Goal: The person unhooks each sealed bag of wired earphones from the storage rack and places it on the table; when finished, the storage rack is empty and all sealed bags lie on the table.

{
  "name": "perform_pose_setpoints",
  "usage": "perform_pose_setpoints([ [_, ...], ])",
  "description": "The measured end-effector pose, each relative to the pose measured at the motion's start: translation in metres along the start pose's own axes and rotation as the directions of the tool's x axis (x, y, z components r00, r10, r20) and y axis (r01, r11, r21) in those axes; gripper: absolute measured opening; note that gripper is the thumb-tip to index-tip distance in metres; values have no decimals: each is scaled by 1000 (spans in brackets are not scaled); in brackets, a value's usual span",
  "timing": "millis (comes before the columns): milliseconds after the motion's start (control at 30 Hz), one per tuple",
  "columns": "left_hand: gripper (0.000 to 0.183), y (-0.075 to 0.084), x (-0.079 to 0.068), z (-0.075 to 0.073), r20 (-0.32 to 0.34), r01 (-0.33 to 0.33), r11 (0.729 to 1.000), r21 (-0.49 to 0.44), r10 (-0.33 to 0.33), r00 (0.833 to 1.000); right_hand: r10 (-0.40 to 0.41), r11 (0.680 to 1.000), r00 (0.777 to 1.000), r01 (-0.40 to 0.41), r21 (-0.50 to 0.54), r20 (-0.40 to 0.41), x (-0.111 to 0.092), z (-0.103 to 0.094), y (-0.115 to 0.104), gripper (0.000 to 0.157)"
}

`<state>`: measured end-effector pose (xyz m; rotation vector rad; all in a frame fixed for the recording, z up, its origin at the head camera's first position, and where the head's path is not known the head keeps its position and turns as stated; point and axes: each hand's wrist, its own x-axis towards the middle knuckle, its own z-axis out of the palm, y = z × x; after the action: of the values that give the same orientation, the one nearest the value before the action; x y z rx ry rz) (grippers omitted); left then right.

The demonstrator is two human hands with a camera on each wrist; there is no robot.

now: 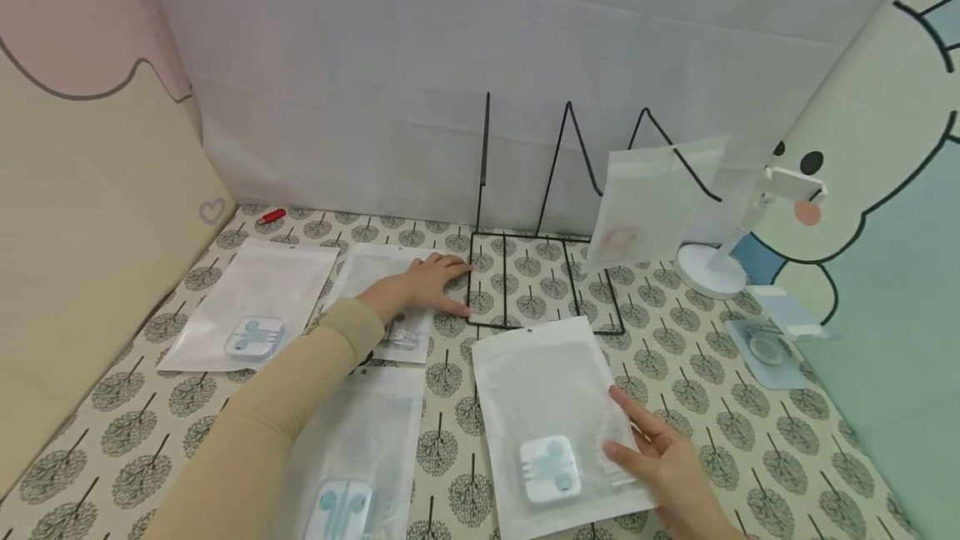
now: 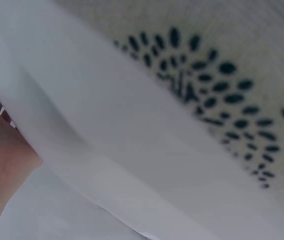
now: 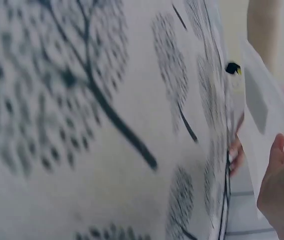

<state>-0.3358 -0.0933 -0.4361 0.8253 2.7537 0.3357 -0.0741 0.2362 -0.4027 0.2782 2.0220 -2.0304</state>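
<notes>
the right hand (image 1: pixel 663 465) pinches the right side of a white bag (image 1: pixel 540 386) with boxed earphones (image 1: pixel 550 469) inside, at the front edge of a black wire rack (image 1: pixel 505 282). the left hand (image 1: pixel 429 283), fingers spread wide, touches the rack's left side.

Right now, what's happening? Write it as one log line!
left hand: at left edge of black wire rack | right hand: holds white pouch with earphones | frosted pouch: standing in rack
</notes>
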Motion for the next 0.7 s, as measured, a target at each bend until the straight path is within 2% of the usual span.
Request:
perform_pose_setpoints([
  [233,97,1,-1,-2,9,13,1000,-9,-13,1000,5,999,998,-2,43,-57,-7,29,14,75],
  [433,96,4,-2,-2,2,8,1000,-12,-8,1000,14,998,1000,-15,59,13,-12,43,27,78],
  [600,95,5,-3,-3,-1,5,1000,-13,-5,1000,29,1000,998,-29,2,64,-14,43,32,81],
  [700,96,3,-2,-2,0,5,1000,-20,-5,1000,-23,992,995,34,-118,95,-12,38,34,77],
])
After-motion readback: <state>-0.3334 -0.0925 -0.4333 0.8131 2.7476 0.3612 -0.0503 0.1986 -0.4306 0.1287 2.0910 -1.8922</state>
